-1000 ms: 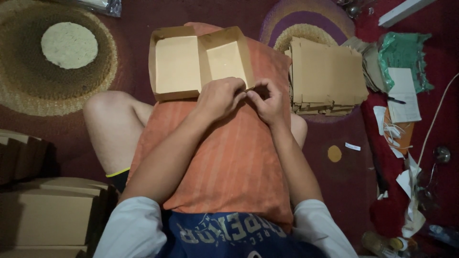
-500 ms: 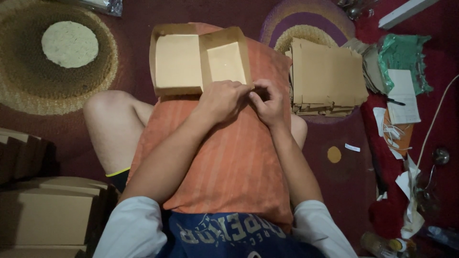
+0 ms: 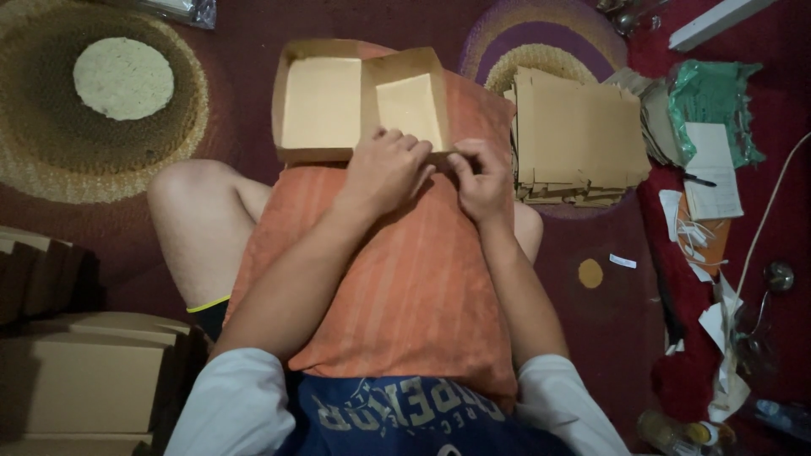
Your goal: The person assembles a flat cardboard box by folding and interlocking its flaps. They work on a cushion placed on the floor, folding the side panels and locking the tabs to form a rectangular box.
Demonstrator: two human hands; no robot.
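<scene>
Cardboard box [image 3: 359,101], open and two-compartmented, rests on the orange pillow [image 3: 397,279]; left hand [image 3: 384,169] curls over its near edge, right hand [image 3: 481,177] pinches that edge, each grip closed on the box

Stack of flat cardboard sheets [image 3: 577,135], round woven mat [image 3: 101,97], green bag [image 3: 714,101], folded boxes [image 3: 84,380]

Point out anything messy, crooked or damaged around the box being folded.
The cardboard box looks intact on the orange pillow. The flat cardboard stack has ragged, uneven edges, and loose papers lie scattered on the red cloth at right.
</scene>
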